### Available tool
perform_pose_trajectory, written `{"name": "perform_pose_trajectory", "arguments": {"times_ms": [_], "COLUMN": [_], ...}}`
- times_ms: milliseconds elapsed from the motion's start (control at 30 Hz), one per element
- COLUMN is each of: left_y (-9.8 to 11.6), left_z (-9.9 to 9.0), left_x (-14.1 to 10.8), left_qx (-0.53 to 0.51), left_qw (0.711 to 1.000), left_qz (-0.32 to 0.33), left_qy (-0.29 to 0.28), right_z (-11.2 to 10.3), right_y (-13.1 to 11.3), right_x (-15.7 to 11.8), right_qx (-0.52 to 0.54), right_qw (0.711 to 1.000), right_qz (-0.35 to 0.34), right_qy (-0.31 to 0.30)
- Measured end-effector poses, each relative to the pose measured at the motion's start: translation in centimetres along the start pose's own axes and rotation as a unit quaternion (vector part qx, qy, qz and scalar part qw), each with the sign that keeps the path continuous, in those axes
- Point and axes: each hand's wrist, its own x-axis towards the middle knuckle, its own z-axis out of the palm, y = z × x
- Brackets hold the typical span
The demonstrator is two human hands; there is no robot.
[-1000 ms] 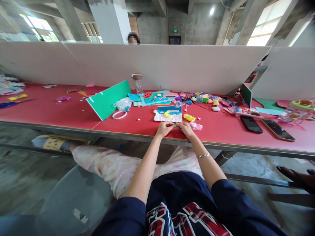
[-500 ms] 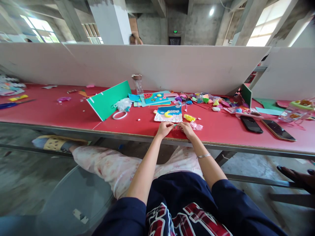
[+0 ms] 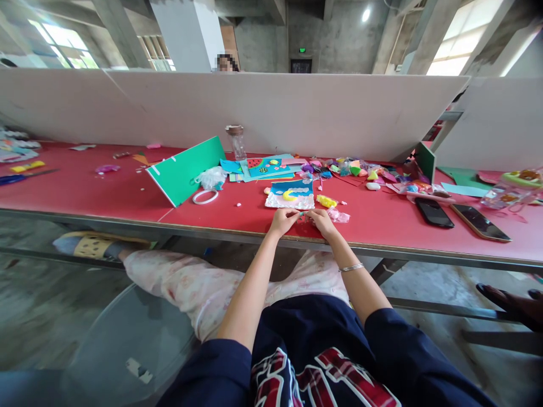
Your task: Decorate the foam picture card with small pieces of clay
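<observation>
Near the table's front edge, my left hand (image 3: 285, 221) and my right hand (image 3: 321, 221) are closed, fingertips almost meeting. Between them they pinch a tiny green piece (image 3: 302, 214), perhaps soft clay; its shape is too small to make out. Just beyond lies a small picture card (image 3: 278, 199) with a blue top, a white lower part and a yellow crescent (image 3: 290, 195) on it. A yellow clay packet (image 3: 326, 201) rests to the card's right. Crumpled pink wrapping (image 3: 338, 215) lies beside my right hand.
A green board (image 3: 186, 172) leans at left, near a plastic bag (image 3: 211, 178) and a white ring (image 3: 205, 196). A clear bottle (image 3: 237, 142) stands by the white partition (image 3: 271, 113). Several colourful clay packets (image 3: 355, 169) lie behind; two phones (image 3: 433, 212) lie right.
Both hands stay in nearly the same place with the green piece between the fingertips. The view has shifted very slightly, and the person behind the partition has moved a little.
</observation>
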Motion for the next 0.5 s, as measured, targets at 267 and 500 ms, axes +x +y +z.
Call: {"name": "perform_pose_trajectory", "arguments": {"times_ms": [267, 500], "left_y": [0.0, 0.04], "left_z": [0.03, 0.06], "left_x": [0.02, -0.05], "left_qx": [0.001, 0.004], "left_qw": [1.0, 1.0], "left_qz": [0.008, 0.007], "left_qy": [0.003, 0.004], "right_z": [-0.09, -0.07], "right_y": [0.31, 0.22], "right_x": [0.25, 0.11], "right_qx": [-0.008, -0.006], "right_qw": [1.0, 1.0], "right_qz": [-0.01, -0.009], "right_qy": [0.002, 0.005]}}
